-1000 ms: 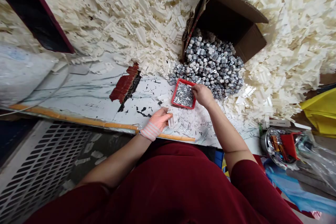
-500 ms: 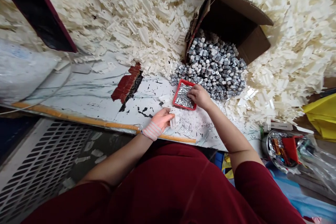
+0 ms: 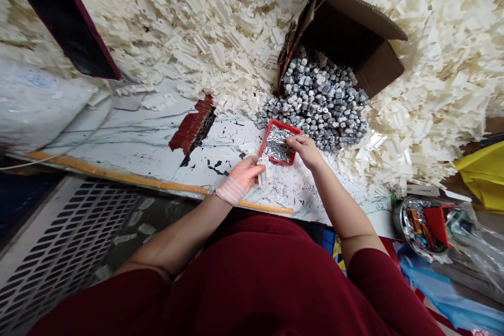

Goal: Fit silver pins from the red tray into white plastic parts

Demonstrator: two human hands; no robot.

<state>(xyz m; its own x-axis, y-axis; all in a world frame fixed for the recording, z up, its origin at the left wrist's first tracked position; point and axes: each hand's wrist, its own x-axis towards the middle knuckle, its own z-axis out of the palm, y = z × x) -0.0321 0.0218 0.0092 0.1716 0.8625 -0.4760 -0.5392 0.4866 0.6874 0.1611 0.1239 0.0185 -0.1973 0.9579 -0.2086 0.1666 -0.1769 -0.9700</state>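
**A:** What is the left hand (image 3: pixel 243 178) doing?

**B:** The left hand's fingers (image 3: pixel 254 169) are closed around a small white plastic piece (image 3: pixel 261 176). There is a striped wrist band (image 3: pixel 231 190) on that arm.

**A:** And the right hand (image 3: pixel 306 149)?

**B:** It is over a red tray (image 3: pixel 285 127). The right hand's fingers (image 3: pixel 293 142) are bent, and the tips are down by the silver pins (image 3: pixel 276 146) in the tray. I can't tell if they are gripping a pin.

**A:** Where is the white plastic piece?

**B:** It is in the left hand, just beside the near corner of the tray. The tray sits on a white table top (image 3: pixel 129 142) with chipped paint, and the hands are right by it.

**A:** What is around the tray?

**B:** A big pile of grey six-sided metal pieces (image 3: pixel 318 100) touches the far side of it. The pile comes out of a brown cardboard box (image 3: pixel 380 68) lying on its side. A huge heap of white plastic bits (image 3: pixel 197 26) fills the far part and runs down the right.

**A:** Anything else?

**B:** Yes! On the near right there is a metal bowl (image 3: pixel 417 226) full of small things, and past it a yellow cloth (image 3: pixel 482 173). The person wears a dark red shirt (image 3: pixel 252 278).
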